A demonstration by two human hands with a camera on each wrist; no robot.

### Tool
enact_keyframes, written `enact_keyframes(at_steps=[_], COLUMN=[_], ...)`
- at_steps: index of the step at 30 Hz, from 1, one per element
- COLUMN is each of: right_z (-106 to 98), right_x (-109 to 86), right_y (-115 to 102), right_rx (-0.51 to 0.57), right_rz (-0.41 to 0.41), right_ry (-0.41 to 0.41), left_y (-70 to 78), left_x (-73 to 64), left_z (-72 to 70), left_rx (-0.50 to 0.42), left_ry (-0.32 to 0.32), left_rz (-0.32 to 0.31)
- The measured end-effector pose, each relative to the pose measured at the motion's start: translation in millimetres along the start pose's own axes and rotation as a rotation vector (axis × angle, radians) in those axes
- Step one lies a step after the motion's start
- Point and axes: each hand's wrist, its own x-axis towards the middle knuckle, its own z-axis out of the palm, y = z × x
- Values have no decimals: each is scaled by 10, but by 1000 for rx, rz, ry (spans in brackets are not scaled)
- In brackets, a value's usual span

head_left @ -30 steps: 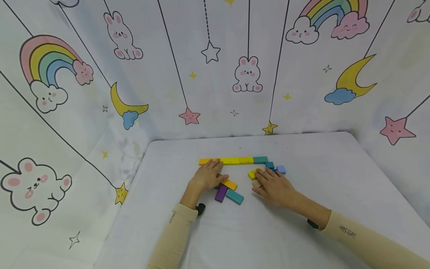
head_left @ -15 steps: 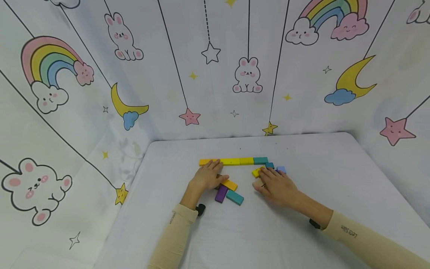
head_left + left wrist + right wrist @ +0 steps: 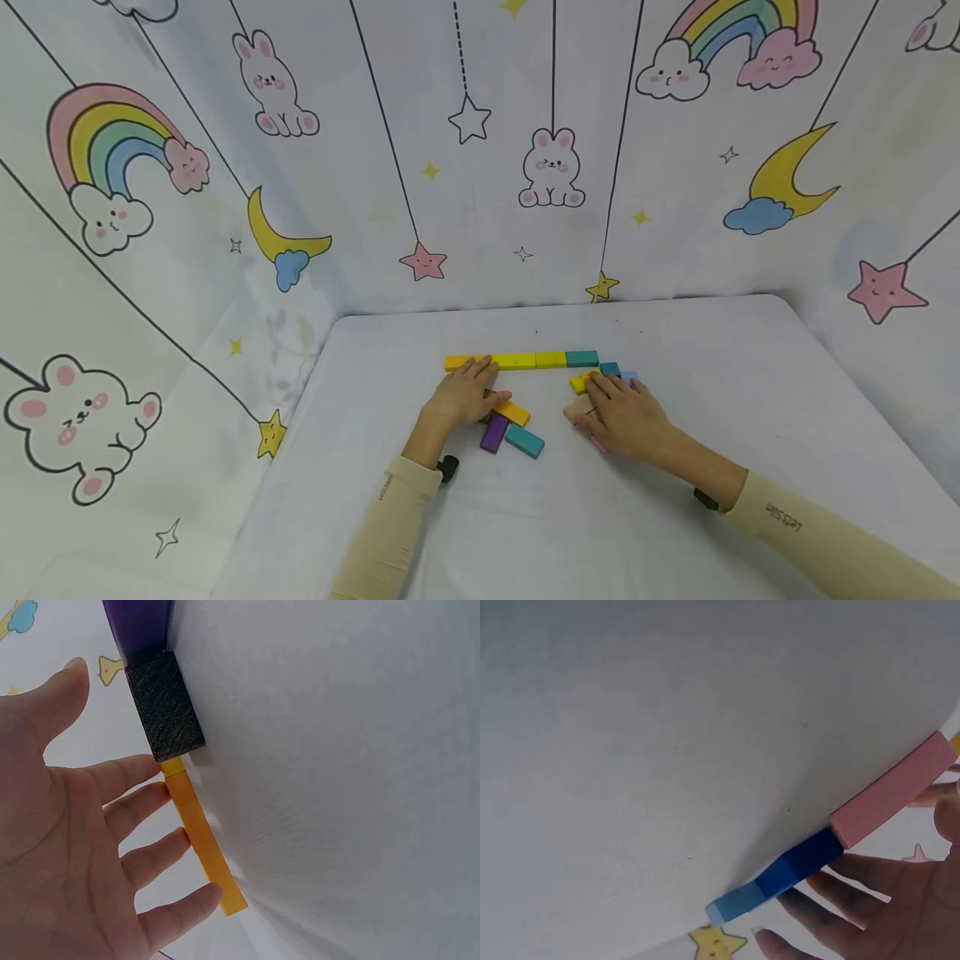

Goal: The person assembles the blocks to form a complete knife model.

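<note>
My left hand (image 3: 462, 395) rests its straight fingers on the row of blocks, over the orange block (image 3: 454, 362) and the yellow block (image 3: 516, 361) beside it. A black block (image 3: 165, 705) lies near that hand's index finger in the left wrist view. On the right, my right hand (image 3: 628, 421) spreads over a loose group with fingers extended, touching a yellow block (image 3: 578, 383). A wood-coloured block (image 3: 577, 408) shows by its thumb. Pink (image 3: 894, 789), dark blue (image 3: 802, 859) and light blue blocks (image 3: 735, 902) appear beside the fingers in the right wrist view. The palm hides part of this group.
The row runs on to another yellow block (image 3: 551, 360) and a teal block (image 3: 582, 358), with a dark teal block (image 3: 609, 367) just past its end. Between the hands lie another orange block (image 3: 513, 412), a purple block (image 3: 494, 433) and a second teal block (image 3: 525, 442).
My right hand has slid a little to the right, and the yellow block at its fingertips has shifted with it. The dark teal block has also moved slightly right. My left hand stays put.
</note>
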Motion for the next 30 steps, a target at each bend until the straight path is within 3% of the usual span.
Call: enact_keyframes(at_steps=[30], right_z=[-57], right_x=[-42], right_y=[76], right_rx=[42], right_rz=[122], right_ry=[-86], left_y=[0], left_x=[0], left_z=[4], left_rx=[7], left_ry=[2], left_rz=[2])
